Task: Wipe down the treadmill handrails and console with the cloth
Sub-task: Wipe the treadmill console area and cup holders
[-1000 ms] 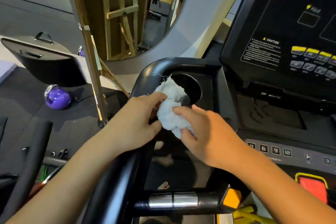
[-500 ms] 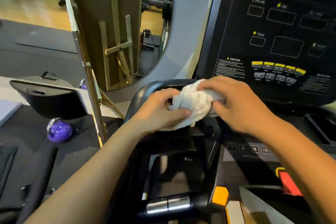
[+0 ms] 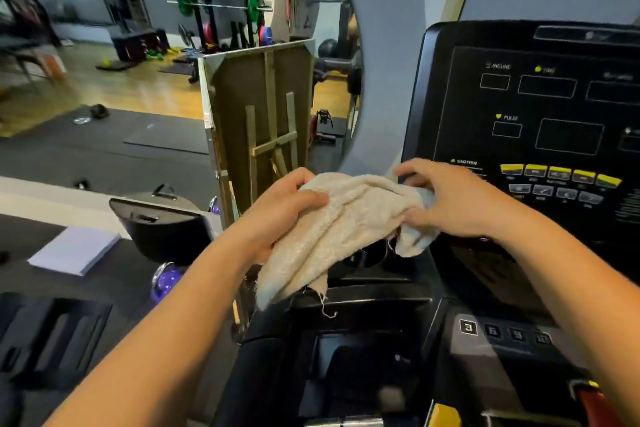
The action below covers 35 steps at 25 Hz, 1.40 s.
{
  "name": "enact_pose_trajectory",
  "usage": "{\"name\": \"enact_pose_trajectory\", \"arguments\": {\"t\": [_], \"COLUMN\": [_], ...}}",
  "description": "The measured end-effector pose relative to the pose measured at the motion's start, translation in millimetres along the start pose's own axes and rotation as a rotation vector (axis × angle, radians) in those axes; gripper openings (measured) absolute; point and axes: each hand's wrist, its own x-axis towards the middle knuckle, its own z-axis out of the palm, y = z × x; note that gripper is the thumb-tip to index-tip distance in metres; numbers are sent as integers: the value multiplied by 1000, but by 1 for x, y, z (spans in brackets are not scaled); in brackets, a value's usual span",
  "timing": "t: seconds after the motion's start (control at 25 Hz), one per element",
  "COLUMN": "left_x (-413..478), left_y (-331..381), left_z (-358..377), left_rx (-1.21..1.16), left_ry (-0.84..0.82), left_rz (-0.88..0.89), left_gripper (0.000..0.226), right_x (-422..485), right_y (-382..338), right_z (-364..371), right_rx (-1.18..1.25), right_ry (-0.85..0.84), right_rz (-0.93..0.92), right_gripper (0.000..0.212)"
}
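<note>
The treadmill console [image 3: 540, 121] fills the right side: a dark panel with empty readout windows and a row of yellow buttons [image 3: 559, 173]. Nothing is touching it right now.

The cloth [image 3: 339, 229], a pale frayed terry thing, is up in the air just left of the console's near-left corner. It hangs over the cup holder [image 3: 367, 258], stretched between both hands, with its lower corner drooping.

My read is that this is a regrouping bit between wipes, opening or refolding the cloth to get a fresh face, and the console looks like the next surface. I'd guess the next move calls for bunching the cloth into one hand as a flat pad and pressing it onto the panel. It should go easy over the buttons so nothing gets pushed.

- **The left hand** [image 3: 280, 208]: the grip is closed on the cloth's left end, thumb on top and the rest tucked under.
- **The right hand** [image 3: 450, 201]: the grip pinches the right end low down, while the upper fingers [image 3: 415, 166] are bent and lifted off the fabric.
</note>
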Motion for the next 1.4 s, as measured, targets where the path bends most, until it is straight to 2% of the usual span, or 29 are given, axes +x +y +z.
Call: {"name": "enact_pose_trajectory", "arguments": {"t": [0.08,0.12,0.16,0.2,0.24,0.28,0.32,0.4,0.48,0.56,0.6,0.68,0.8,0.92,1.0,1.12,1.2,1.28,1.32,1.4], "left_x": [-2,-3,-4,-4,-4,-4,-5,-5,-5,-5,-6,-6,-6,-4,-2,2,5,5,5,7], "left_y": [-4,-7,-10,-15,-20,-25,-28,-35,-39,-40,-40,-39,-34,-30,-32,-34,-32,-29,-30,-33], "left_z": [-1,1,4,9,14,18,21,20,18,22,25,33,36,31,23,12,9,13,17,15], "left_rx": [-152,-268,-338,-345,-311,-261,-220,-251,-362,-364,-269,-2,163,163,191,184,138,171,228,256], "left_ry": [28,-1,-49,-98,-138,-155,-147,-109,-15,104,139,145,166,115,55,-4,-59,-114,-89,99], "left_rz": [-50,-67,-62,-39,-8,30,52,48,18,37,76,190,271,128,20,-6,-8,42,72,85], "left_gripper": [16,25,34,40,41,36,27,21,20,10,14,35,43,44,51,67,62,50,45,30], "right_x": [-5,-10,-13,-13,-12,-8,-4,3,6,5,4,5,12,13,12,9,11,14,16,21], "right_y": [-2,-8,-18,-27,-34,-39,-41,-44,-41,-37,-38,-38,-34,-25,-21,-20,-20,-23,-25,-21], "right_z": [21,34,46,55,64,71,73,76,78,79,77,79,86,96,105,104,103,102,101,96], "right_rx": [50,148,333,569,773,878,916,901,947,1120,1193,1108,1060,1090,1241,1584,1563,1439,1372,1177], "right_ry": [371,436,351,165,-14,-106,-126,-52,-18,-126,-195,-253,-135,-86,-137,-344,-374,-300,-238,-9], "right_rz": [-34,-43,-16,37,105,148,143,107,115,129,124,114,113,178,217,283,243,183,154,158], "right_gripper": [39,20,16,26,34,38,36,17,18,17,15,26,14,24,32,40,39,36,34,34]}}
